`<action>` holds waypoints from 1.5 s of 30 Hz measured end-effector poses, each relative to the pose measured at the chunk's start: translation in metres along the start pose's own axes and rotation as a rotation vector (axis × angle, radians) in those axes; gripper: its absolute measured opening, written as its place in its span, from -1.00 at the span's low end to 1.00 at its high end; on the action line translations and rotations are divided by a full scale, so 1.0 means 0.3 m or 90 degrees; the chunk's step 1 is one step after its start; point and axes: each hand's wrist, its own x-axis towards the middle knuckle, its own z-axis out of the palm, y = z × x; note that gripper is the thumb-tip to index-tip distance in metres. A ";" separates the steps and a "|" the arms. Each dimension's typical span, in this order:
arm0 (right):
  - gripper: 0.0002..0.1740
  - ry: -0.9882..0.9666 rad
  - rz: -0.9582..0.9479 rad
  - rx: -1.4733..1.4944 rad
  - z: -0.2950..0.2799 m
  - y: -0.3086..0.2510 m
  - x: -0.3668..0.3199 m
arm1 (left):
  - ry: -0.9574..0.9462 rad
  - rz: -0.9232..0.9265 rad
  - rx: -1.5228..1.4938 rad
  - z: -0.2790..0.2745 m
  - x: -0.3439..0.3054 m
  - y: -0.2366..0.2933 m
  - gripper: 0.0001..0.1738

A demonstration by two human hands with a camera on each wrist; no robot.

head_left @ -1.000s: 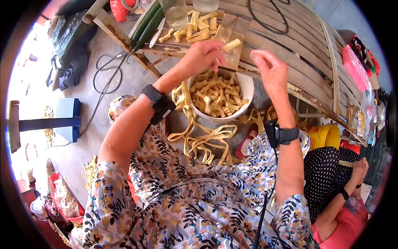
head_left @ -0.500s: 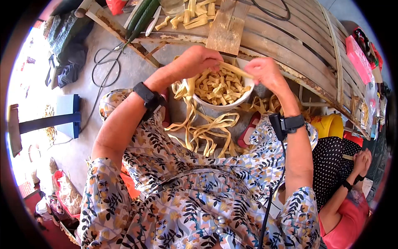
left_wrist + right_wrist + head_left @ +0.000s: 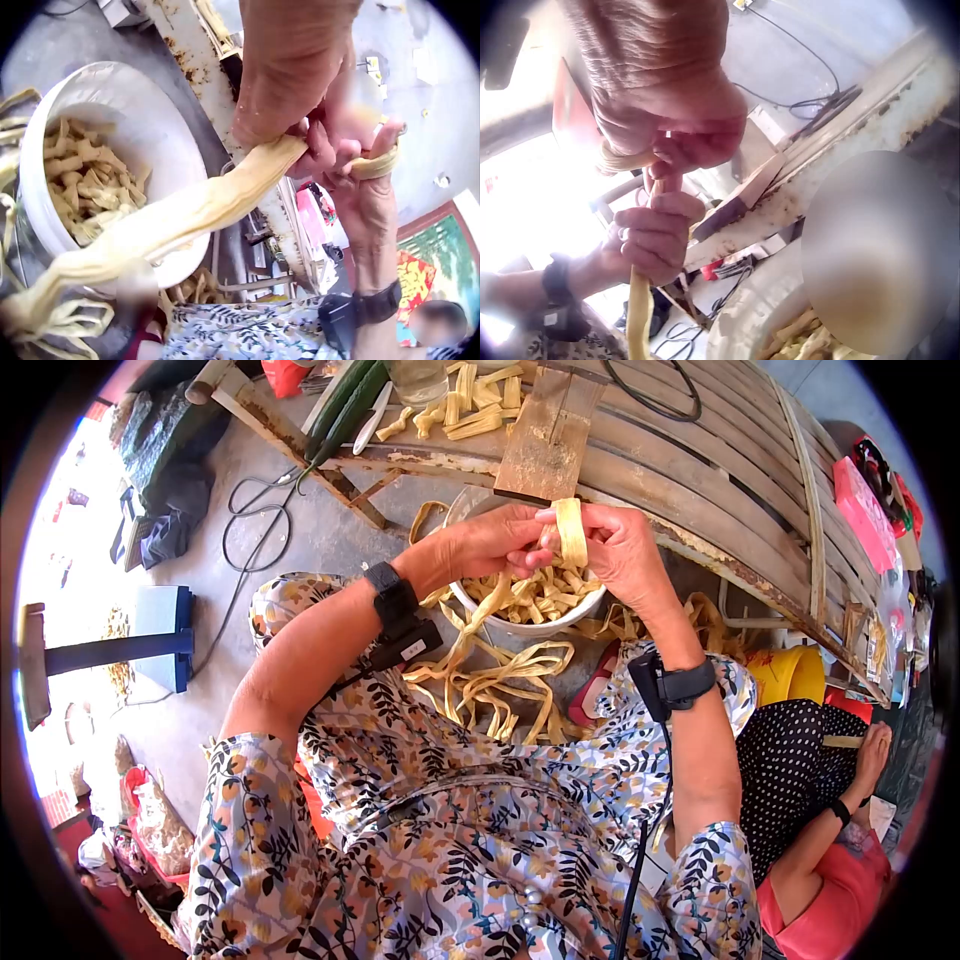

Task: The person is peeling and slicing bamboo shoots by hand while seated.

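Observation:
My left hand [image 3: 500, 542] grips a long, pale yellow soft strip [image 3: 172, 217], its fingers curled round it in the right wrist view. The strip trails down past a white bucket [image 3: 540, 628]. My right hand [image 3: 622, 550] meets the left above the bucket, and a loop of the strip [image 3: 571, 532] wraps round its fingers. Short folded pieces [image 3: 545, 598] of the same yellow material fill the bucket's lower part. More long strips [image 3: 510, 680] lie tangled on the floor between my feet.
A slatted bench [image 3: 690, 490] stands ahead, with a wooden board [image 3: 548, 435] at its near edge. Yellow pieces [image 3: 478, 425], a white-handled utensil [image 3: 373, 418] and long green vegetables [image 3: 345, 410] lie on it. Another person [image 3: 825, 860] sits at the right near a yellow bucket [image 3: 790, 672].
Both hands came together above the bucket. The strip, stretched between them half a second ago, now loops round my right fingers. One second ago a short piece was in my left hand.

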 end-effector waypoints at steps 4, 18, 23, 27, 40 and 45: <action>-0.77 0.047 0.072 -0.087 0.010 -0.002 -0.005 | -0.046 -0.003 -0.089 0.022 0.006 -0.035 -0.67; -0.81 0.240 0.041 -0.265 0.001 0.067 0.046 | 0.413 0.273 0.345 0.088 0.007 0.018 -0.70; -0.86 0.271 -0.073 -0.330 0.020 0.121 0.045 | 0.432 0.240 0.814 0.088 0.008 0.016 -0.64; -0.89 0.311 -0.208 -0.341 0.029 0.112 0.054 | 0.473 0.258 0.638 0.062 0.029 -0.012 -0.67; -0.72 0.249 0.140 0.207 -0.131 0.085 0.041 | 0.148 0.089 0.129 0.055 -0.034 0.022 -0.74; -0.60 0.084 0.188 0.185 -0.076 0.061 0.026 | 0.109 0.041 0.039 0.031 -0.038 0.022 -0.71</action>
